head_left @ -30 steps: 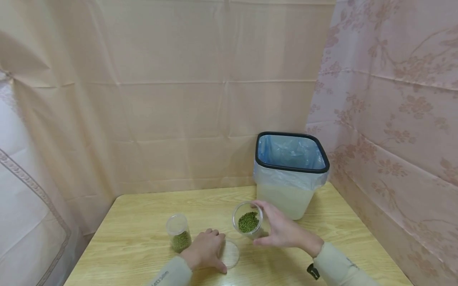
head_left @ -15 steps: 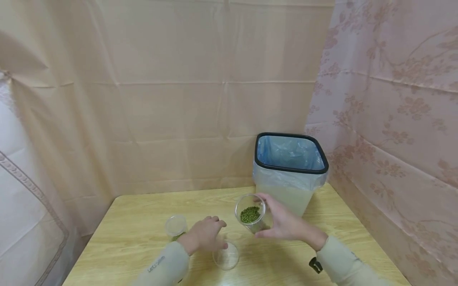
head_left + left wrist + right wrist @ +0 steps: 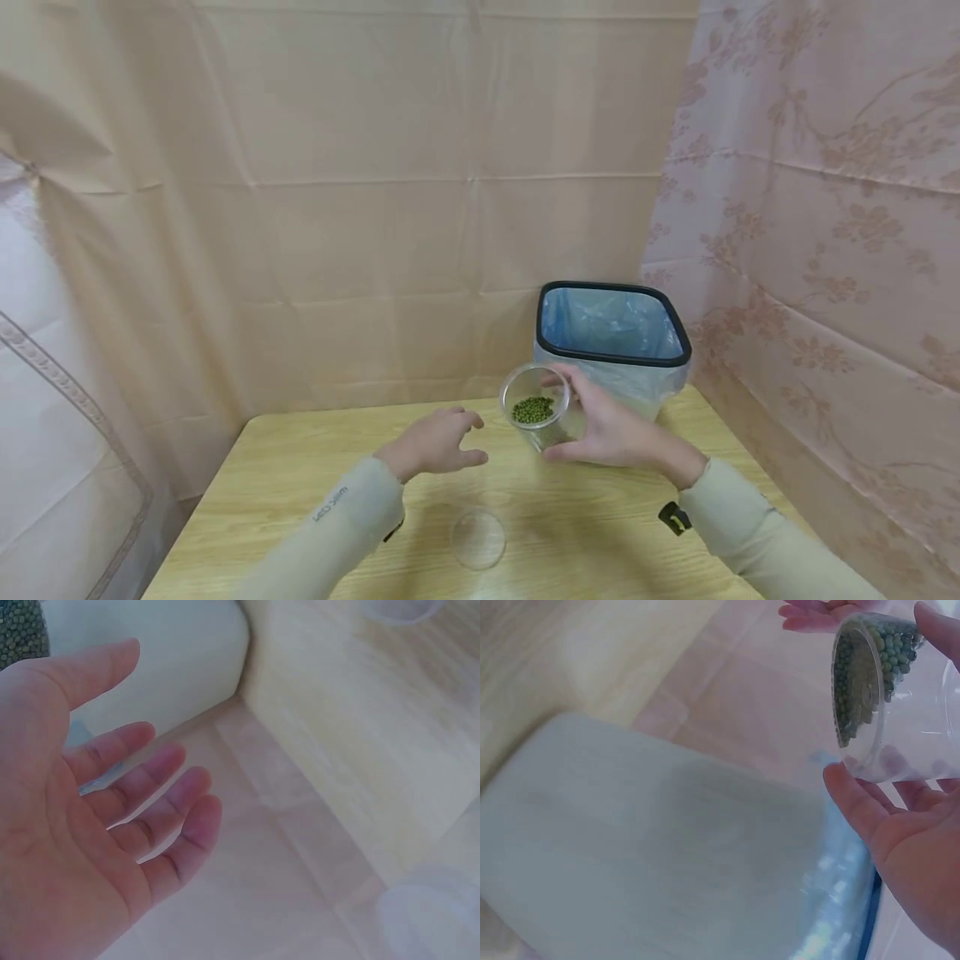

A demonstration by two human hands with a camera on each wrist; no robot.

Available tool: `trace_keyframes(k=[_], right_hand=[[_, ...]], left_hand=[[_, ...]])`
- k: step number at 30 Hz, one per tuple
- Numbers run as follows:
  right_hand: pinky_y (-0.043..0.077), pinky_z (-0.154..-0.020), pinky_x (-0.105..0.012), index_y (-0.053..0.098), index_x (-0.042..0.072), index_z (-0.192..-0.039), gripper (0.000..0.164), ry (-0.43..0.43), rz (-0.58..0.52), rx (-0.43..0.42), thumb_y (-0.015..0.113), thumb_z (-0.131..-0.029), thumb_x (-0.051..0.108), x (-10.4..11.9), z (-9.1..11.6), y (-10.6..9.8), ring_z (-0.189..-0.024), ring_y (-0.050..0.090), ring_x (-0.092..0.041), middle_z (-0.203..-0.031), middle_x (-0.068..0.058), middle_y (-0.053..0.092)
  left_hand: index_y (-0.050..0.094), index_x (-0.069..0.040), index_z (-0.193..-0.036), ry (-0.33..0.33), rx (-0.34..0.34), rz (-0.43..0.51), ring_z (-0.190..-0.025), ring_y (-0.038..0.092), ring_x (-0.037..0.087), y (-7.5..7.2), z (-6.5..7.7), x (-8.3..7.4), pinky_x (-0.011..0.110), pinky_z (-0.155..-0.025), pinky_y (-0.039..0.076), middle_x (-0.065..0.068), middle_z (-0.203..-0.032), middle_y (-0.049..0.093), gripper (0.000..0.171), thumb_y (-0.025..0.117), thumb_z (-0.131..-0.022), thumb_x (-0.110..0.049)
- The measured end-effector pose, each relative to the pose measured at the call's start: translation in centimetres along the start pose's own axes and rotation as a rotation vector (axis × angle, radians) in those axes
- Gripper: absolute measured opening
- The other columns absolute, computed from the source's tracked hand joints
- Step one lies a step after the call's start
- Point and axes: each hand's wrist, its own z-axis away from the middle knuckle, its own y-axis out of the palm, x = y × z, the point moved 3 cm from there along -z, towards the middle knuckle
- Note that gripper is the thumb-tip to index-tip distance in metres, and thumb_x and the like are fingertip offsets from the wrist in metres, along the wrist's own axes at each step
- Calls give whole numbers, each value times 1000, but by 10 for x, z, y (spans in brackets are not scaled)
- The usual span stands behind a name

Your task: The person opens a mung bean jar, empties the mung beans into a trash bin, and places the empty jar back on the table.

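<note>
My right hand (image 3: 615, 429) grips a clear plastic jar (image 3: 557, 440) partly filled with mung beans (image 3: 533, 409). Its lidless mouth tilts toward the head camera, and it is held above the table in front of the bin. To the left of the jar, my left hand (image 3: 437, 442) hovers with fingers loosely bent and nothing in its palm, as the left wrist view confirms. Flat on the table below lies a clear round lid (image 3: 478, 539). In the right wrist view the beans (image 3: 892, 656) lie heaped at the bottom of the tilted jar.
A pale bin (image 3: 647, 406) with a black rim (image 3: 611, 358) and bluish plastic liner stands at the table's back right corner. Curtains (image 3: 360, 250) hang behind the wooden table (image 3: 300, 442). A blurred translucent round object (image 3: 431, 922) shows low in the left wrist view.
My right hand has lifted the jar up and away, toward the bin. My left hand has risen off the table near the lid; its forearm now covers where the second bean jar stood.
</note>
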Motion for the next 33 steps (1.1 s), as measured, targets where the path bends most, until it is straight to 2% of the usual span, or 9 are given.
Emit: trace_keyframes(k=[3,7,12,20,24,33], right_hand=[[43,-106,-52,24,12,-155,107,14,-6,20,92,-75,34,6,-5,-13,-136,47,-29,-147,-10,48],[44,-106,-55,24,13,-155,107,14,-12,38,92,-75,36,13,-13,-30,-136,47,-30,-146,-14,49],[45,-103,-54,25,19,-155,107,40,26,47,92,-74,39,22,-21,-49,-133,49,-30,-145,-12,51],[42,-106,-54,23,14,-157,110,180,12,109,92,-74,38,28,-35,-74,-132,50,-31,-143,-14,51],[44,-104,-56,25,15,-157,108,252,51,135,91,-75,41,30,-42,-88,-131,50,-34,-142,-16,47],[48,-100,-54,26,11,-153,99,315,43,158,88,-80,38,28,-59,-109,-133,49,-41,-146,-22,44]], left_hand=[[62,-3,-130,1,19,37,-115,63,29,-10,-5,-2,46,-95,52,13,-125,66,48,71,-94,-33],[62,-1,-129,39,40,90,-115,63,32,-25,-10,-7,47,-98,51,16,-123,67,46,70,-95,-31],[62,1,-129,88,58,118,-111,65,33,-42,-14,-13,46,-94,53,17,-121,68,44,67,-97,-29],[63,-2,-131,40,85,169,-113,64,31,-65,-22,-18,45,-97,51,16,-123,67,45,65,-99,-34],[62,-2,-132,29,88,163,-114,63,30,-75,-26,-22,45,-98,51,16,-124,67,46,64,-100,-35],[62,-3,-131,24,36,181,-110,65,27,-85,-30,-29,43,-96,52,13,-120,68,46,62,-101,-37]])
